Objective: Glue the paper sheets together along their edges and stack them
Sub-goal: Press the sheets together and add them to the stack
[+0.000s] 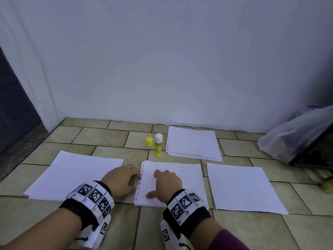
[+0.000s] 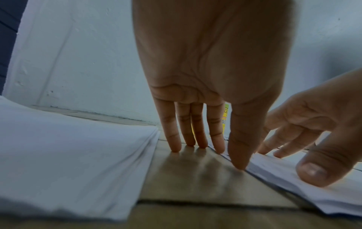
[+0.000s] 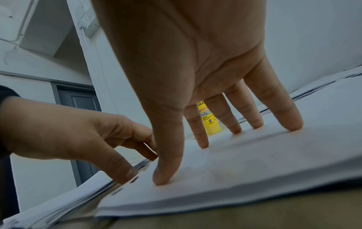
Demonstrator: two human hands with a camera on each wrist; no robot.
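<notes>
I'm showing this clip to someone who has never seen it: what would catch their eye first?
Probably the two hands on the middle paper stack: the right hand presses its fingertips onto the top sheet, and the left hand touches the punched left edge. Next, the yellow glue stick standing upright behind them, its yellow cap off and set on the tiled floor to its left.
</notes>
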